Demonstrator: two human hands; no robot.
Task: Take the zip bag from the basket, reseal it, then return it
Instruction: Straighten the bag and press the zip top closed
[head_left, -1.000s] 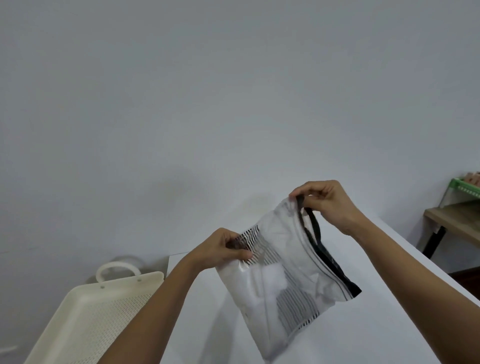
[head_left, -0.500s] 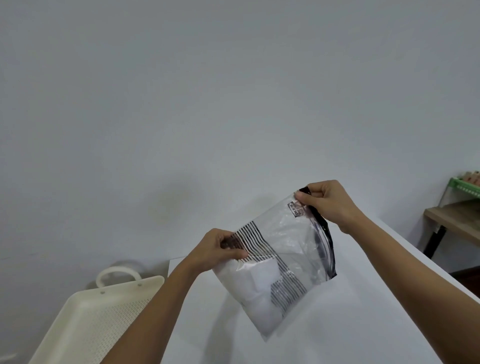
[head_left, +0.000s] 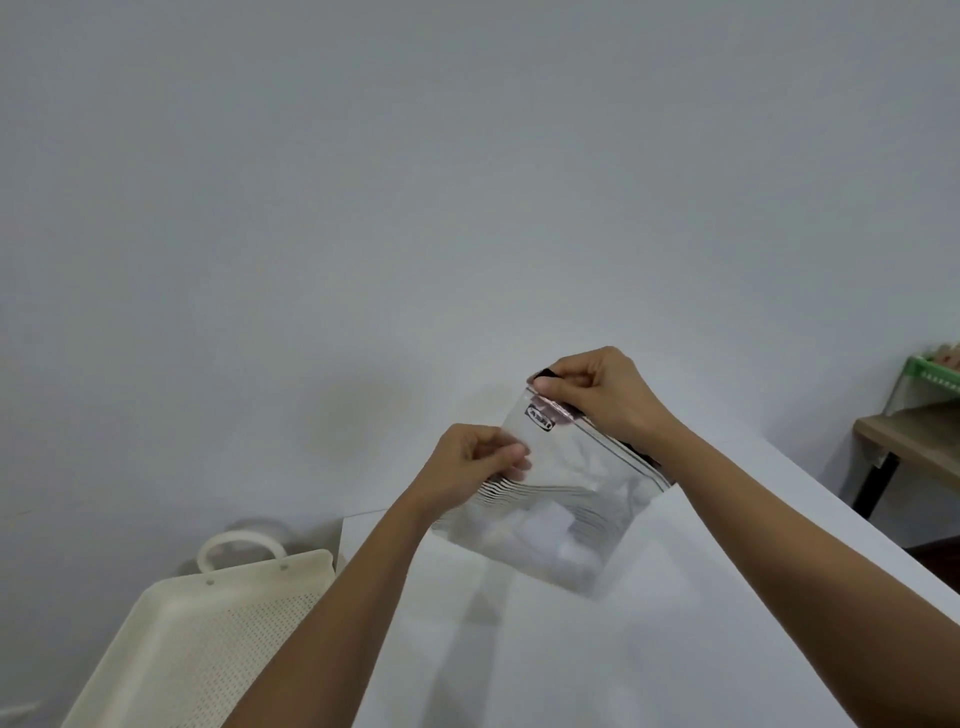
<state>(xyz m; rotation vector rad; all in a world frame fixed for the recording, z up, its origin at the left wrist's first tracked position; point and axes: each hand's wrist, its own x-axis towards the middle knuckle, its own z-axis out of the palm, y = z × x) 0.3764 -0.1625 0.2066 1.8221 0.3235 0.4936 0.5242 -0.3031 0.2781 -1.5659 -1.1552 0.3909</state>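
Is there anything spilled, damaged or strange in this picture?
Nothing stands out. Both hands hold the zip bag in the air above the white table; its contents remain inside. The cream basket sits level at the left, undamaged.

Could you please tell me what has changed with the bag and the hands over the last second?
The zip bag has swung up flatter, its black zip edge drawn under the right hand. The left hand keeps pinching its side. The basket stays empty on the left.

Both arms raised; left hand (head_left: 475, 460) and right hand (head_left: 597, 392) apparently pinched closed.
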